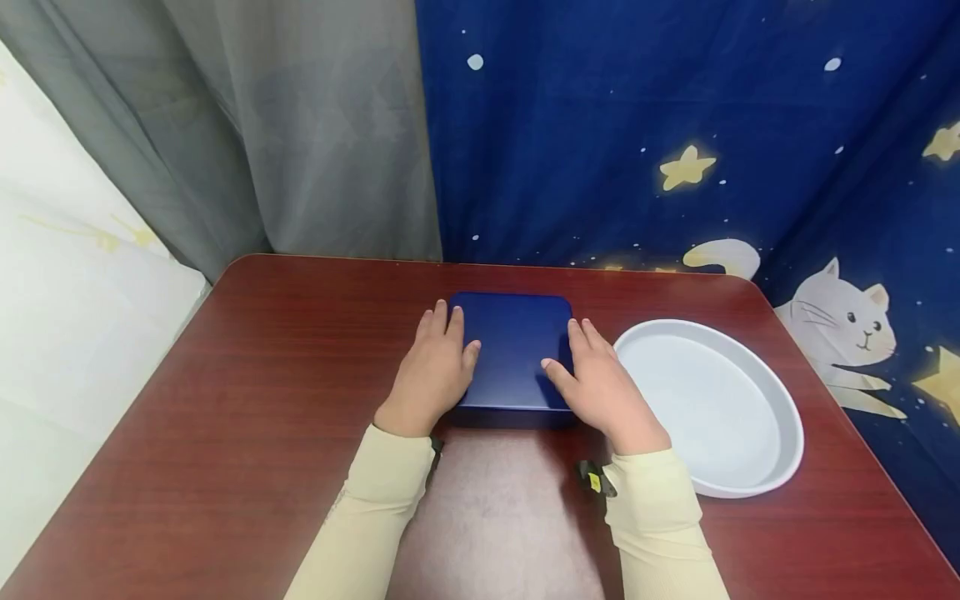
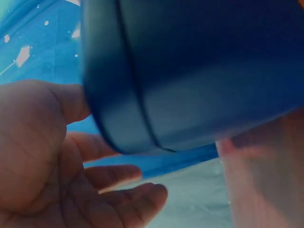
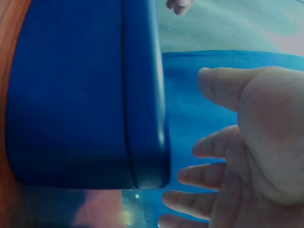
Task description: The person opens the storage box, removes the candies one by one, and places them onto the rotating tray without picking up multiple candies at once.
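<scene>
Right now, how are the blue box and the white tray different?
The blue box is dark blue, while the white tray is pale. The blue box has a squarish top with rounded corners; the white tray is round. The blue box is covered on top, but the white tray is open with a low rim. Both are on the table.

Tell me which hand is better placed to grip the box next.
Probably the left hand: its thumb seems to reach the blue box, while the right wrist view shows a gap between the right hand and box.
</scene>
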`<action>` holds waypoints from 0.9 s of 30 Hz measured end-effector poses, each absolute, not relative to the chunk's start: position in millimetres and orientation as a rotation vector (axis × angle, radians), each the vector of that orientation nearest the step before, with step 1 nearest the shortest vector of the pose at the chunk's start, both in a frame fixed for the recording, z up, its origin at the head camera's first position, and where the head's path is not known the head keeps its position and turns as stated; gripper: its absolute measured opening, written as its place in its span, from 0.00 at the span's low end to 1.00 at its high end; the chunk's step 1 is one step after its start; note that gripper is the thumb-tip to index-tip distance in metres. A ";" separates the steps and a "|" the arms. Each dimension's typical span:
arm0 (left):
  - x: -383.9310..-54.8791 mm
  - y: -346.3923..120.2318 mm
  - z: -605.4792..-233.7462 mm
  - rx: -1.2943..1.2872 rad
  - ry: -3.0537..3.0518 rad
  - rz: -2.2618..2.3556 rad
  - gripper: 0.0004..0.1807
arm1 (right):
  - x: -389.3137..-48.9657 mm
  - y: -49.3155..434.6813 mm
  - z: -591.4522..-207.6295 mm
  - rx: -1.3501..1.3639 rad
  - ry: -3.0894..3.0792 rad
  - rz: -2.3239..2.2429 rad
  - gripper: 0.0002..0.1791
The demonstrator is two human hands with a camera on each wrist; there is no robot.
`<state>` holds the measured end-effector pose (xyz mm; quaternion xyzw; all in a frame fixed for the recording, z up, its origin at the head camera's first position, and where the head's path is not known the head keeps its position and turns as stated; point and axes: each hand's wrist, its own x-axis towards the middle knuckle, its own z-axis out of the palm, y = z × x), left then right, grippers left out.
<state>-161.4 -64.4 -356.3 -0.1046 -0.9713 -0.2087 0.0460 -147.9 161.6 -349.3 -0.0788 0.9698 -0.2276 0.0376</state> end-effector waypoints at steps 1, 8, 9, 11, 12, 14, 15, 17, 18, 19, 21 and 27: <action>-162.5 -65.1 -358.3 -0.293 -2.960 -0.654 0.34 | -148.3 162.0 -349.7 -0.222 2.979 -0.712 0.43; -169.1 -66.6 -369.9 -0.158 -2.932 -0.805 0.31 | -150.6 166.8 -353.4 -0.069 3.038 -0.767 0.41; -169.3 -66.1 -370.4 -0.150 -2.933 -0.816 0.30 | -150.7 167.9 -354.0 -0.056 3.042 -0.764 0.40; -169.3 -65.2 -370.8 -0.145 -2.938 -0.813 0.29 | -150.5 169.8 -354.4 -0.033 3.037 -0.758 0.40; -169.2 -64.7 -370.7 -0.146 -2.941 -0.807 0.28 | -150.4 170.5 -354.6 -0.024 3.034 -0.755 0.40; -168.7 -63.8 -370.2 -0.147 -2.941 -0.799 0.28 | -150.1 171.6 -354.8 -0.022 3.039 -0.739 0.38; -168.3 -63.6 -370.0 -0.143 -2.947 -0.794 0.27 | -150.0 171.7 -354.8 -0.027 3.044 -0.730 0.37; -167.1 -63.8 -369.3 -0.137 -2.959 -0.778 0.27 | -149.7 171.5 -355.5 -0.033 3.054 -0.712 0.35; -166.4 -64.3 -369.1 -0.132 -2.969 -0.773 0.27 | -149.6 171.0 -356.1 -0.037 3.058 -0.704 0.34; -165.7 -65.0 -369.2 -0.126 -2.978 -0.767 0.26 | -149.4 170.4 -357.0 -0.039 3.058 -0.697 0.33; -164.1 -67.9 -369.3 -0.110 -2.992 -0.749 0.26 | -149.6 168.0 -358.9 -0.040 3.048 -0.701 0.33; -161.9 -72.2 -368.0 -0.096 -2.996 -0.722 0.25 | -151.2 163.7 -360.9 -0.028 3.017 -0.734 0.34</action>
